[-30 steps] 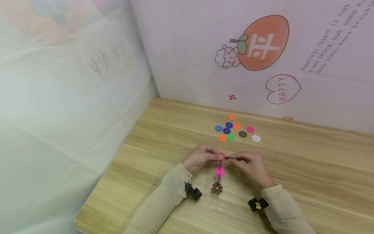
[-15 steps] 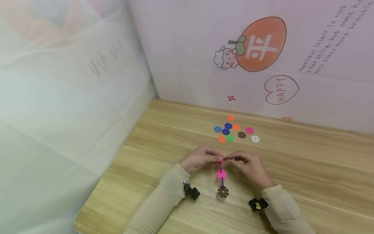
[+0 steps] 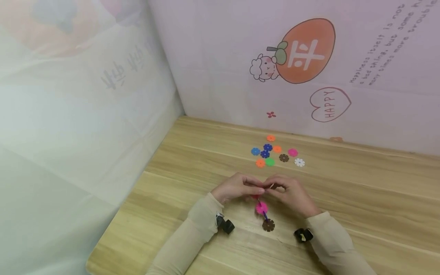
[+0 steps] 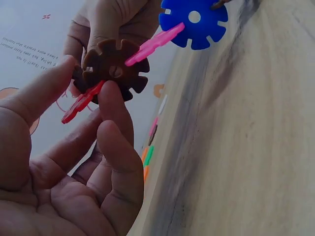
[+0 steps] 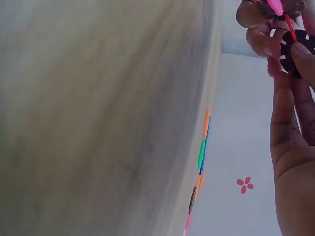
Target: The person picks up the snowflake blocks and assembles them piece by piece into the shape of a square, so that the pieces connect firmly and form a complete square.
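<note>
My left hand and right hand meet fingertip to fingertip above the table. The left hand pinches a red notched interlocking disc, seen edge-on in the left wrist view. Between the right thumb and fingers is a dark brown interlocking disc, against the red one. From the left hand hangs a chain of slotted discs: a brown disc, a pink disc, a blue disc and an end brown disc. Fingers hide most of the joint between the red disc and the right hand's brown one.
Behind the hands, several loose discs lie flat on the wooden table, among them a green disc, a white disc and a light blue disc. A printed cloth rises at the table's back and left edges.
The fingertips of both hands have come together, covering the red disc and the right hand's brown disc in the head view. The chain's hanging end has swung to the right.
</note>
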Demonstrator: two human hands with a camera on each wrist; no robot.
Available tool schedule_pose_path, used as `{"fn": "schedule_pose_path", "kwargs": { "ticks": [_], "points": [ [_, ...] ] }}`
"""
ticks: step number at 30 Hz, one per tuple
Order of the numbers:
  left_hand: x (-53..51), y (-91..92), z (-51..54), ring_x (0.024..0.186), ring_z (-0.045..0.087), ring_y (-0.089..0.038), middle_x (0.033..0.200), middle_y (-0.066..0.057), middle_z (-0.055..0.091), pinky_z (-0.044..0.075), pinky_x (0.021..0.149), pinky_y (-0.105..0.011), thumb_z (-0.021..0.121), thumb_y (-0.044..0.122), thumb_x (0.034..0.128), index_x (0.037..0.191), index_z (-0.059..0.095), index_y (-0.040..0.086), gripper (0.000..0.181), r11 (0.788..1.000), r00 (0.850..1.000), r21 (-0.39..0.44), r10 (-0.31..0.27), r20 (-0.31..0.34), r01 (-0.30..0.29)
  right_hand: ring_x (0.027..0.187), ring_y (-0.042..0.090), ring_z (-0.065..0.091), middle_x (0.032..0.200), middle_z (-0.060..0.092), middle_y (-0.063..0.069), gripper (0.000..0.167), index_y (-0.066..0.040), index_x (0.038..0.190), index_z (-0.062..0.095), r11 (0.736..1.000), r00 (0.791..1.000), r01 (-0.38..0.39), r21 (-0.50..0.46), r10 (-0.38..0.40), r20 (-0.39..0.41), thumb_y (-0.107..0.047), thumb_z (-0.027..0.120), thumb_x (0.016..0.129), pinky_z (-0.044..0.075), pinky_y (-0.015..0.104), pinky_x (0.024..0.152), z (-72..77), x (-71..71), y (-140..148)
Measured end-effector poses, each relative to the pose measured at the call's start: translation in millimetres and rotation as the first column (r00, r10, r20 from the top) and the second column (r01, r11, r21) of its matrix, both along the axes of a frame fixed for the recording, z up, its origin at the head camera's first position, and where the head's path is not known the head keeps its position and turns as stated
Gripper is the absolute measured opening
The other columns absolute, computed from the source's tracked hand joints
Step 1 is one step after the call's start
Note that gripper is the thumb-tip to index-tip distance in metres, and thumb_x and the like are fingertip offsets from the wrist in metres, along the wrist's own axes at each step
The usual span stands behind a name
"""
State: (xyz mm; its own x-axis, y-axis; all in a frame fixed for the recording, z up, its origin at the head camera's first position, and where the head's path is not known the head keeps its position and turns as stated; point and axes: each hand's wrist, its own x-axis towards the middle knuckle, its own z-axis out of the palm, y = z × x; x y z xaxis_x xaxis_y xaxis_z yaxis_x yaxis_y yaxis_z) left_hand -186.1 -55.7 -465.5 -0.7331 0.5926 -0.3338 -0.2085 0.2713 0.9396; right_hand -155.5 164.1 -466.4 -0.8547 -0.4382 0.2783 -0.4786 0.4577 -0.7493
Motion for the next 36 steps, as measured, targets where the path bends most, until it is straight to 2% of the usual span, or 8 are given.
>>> {"fn": "schedule_pose_path", "kwargs": {
  "ticks": [3,6,12,17,23,28,36],
  "points": [
    [-0.5,-1.1,0.6,0.081,0.068,-0.012,0.105,-0.003,0.075,0.056,0.065,-0.026,0.074,0.025,0.0892,0.117,0.072,0.016,0.030,1.000,1.000,-0.015,-0.003,0.011,0.003,0.090,0.011,0.068,0.103,0.073,-0.002,0.024,-0.015,0.104,0.074,0.998,0.999,0.028,0.050,-0.030,0.027,-0.003,0.076,0.084,0.059,0.029,0.082,-2.1,-4.1,6],
    [-0.8,-3.0,1.6,0.083,0.069,-0.012,0.108,-0.005,0.075,0.057,0.068,-0.028,0.073,0.024,0.0900,0.119,0.071,0.015,0.030,1.000,1.000,-0.020,0.001,0.019,-0.001,0.092,0.019,0.069,0.105,0.073,0.006,0.021,-0.007,0.107,0.072,0.987,0.992,0.104,0.121,-0.112,0.063,-0.004,0.073,0.086,0.059,0.035,0.083,-2.6,-11.4,18],
    [-2.8,-5.1,3.5,0.090,0.070,-0.012,0.106,-0.002,0.075,0.058,0.079,-0.029,0.073,0.025,0.0900,0.118,0.071,0.016,0.029,0.999,1.000,-0.046,0.000,-0.008,0.000,0.096,0.038,0.068,0.109,0.070,0.025,0.028,0.006,0.115,0.065,0.926,0.947,0.275,0.258,-0.307,0.091,-0.011,0.067,0.092,0.057,0.051,0.085,5.3,-33.2,54],
    [-1.8,-5.5,0.0,0.097,0.067,-0.009,0.106,0.006,0.075,0.052,0.094,-0.030,0.074,0.029,0.0891,0.115,0.073,0.020,0.027,0.995,0.999,-0.103,-0.001,-0.047,-0.004,0.099,0.045,0.066,0.113,0.065,0.034,0.039,0.013,0.121,0.058,0.889,0.920,0.334,0.314,-0.380,0.097,-0.013,0.066,0.093,0.056,0.055,0.085,8.1,-48.8,72],
    [-0.5,-4.6,-2.8,0.099,0.066,-0.008,0.107,0.007,0.074,0.048,0.101,-0.038,0.073,0.031,0.0891,0.115,0.072,0.022,0.027,0.993,0.997,-0.118,0.006,-0.077,-0.015,0.101,0.048,0.063,0.114,0.062,0.037,0.052,0.017,0.125,0.053,0.861,0.913,0.339,0.380,-0.398,0.089,-0.019,0.068,0.091,0.053,0.058,0.088,5.7,-68.7,74],
    [-1.2,-5.2,-3.8,0.099,0.066,-0.008,0.106,0.007,0.074,0.050,0.098,-0.035,0.074,0.030,0.0884,0.115,0.072,0.020,0.029,0.993,0.998,-0.115,0.001,-0.070,-0.009,0.099,0.048,0.062,0.110,0.063,0.036,0.053,0.018,0.125,0.052,0.849,0.915,0.321,0.419,-0.393,0.096,-0.019,0.068,0.090,0.051,0.060,0.088,0.3,-80.3,70],
    [-0.9,-5.5,-2.9,0.098,0.068,-0.009,0.110,0.003,0.074,0.053,0.096,-0.030,0.074,0.028,0.0889,0.121,0.069,0.015,0.034,0.996,0.998,-0.091,0.012,-0.065,-0.018,0.095,0.048,0.063,0.107,0.065,0.035,0.040,0.017,0.118,0.057,0.848,0.925,0.293,0.442,-0.369,0.094,-0.006,0.068,0.087,0.051,0.059,0.086,1.3,-81.3,71]
  ]
}}
